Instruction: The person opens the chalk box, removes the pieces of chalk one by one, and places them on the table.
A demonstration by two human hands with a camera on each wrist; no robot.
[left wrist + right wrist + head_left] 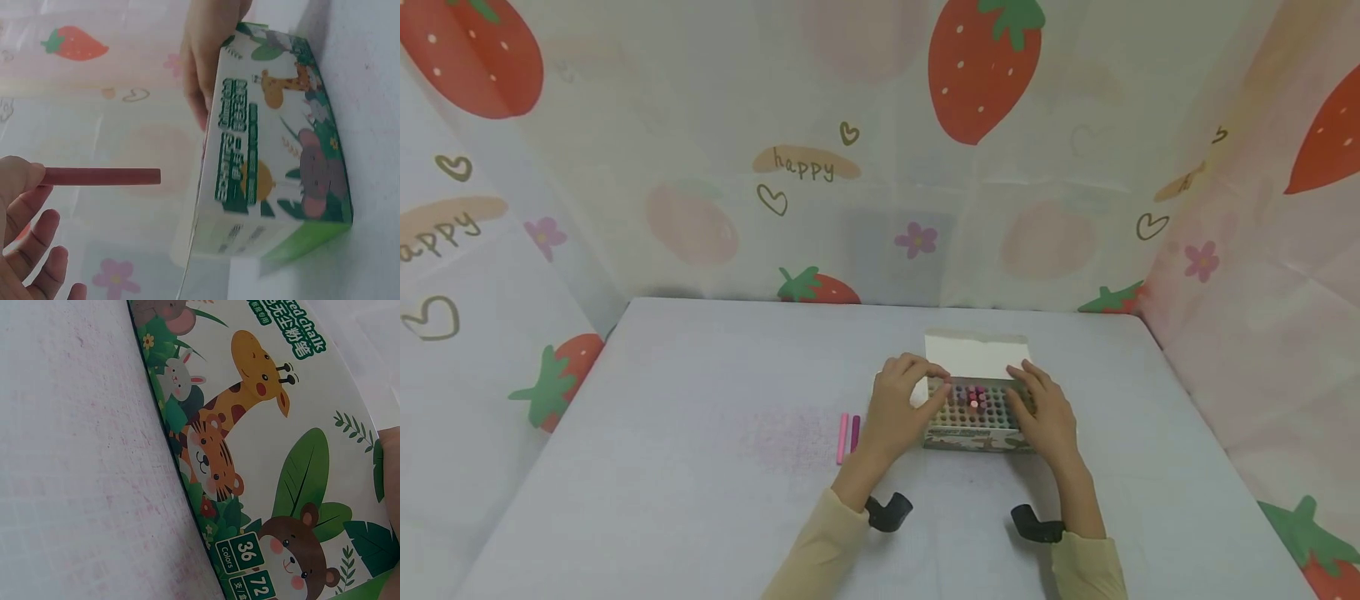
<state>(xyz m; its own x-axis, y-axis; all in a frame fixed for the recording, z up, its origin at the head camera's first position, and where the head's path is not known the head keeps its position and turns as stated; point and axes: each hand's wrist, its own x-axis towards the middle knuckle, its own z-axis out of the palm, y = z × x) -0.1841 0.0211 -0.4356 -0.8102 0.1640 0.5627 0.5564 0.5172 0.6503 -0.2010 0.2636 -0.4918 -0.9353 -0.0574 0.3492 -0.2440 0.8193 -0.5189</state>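
Note:
My left hand [898,404] is over the left end of a chalk box [977,439]. In the left wrist view its thumb and forefinger pinch a dark red chalk stick [103,176] by one end, the other fingers spread. The stick points toward the box and stands apart from it. My right hand [1047,414] rests on the box's right end, fingers extended at the back near the raised lid [976,354]. Several pink and purplish chalk sticks [975,396] stand in the middle of the holed tray. Most of the right hand is hidden in its own wrist view.
Left of the box, a pink chalk stick [842,439] and a purple chalk stick [855,433] lie side by side on the white table [685,500]. Chalk dust [793,437] marks the cloth beside them. A strawberry-patterned curtain [865,225] hangs behind the table.

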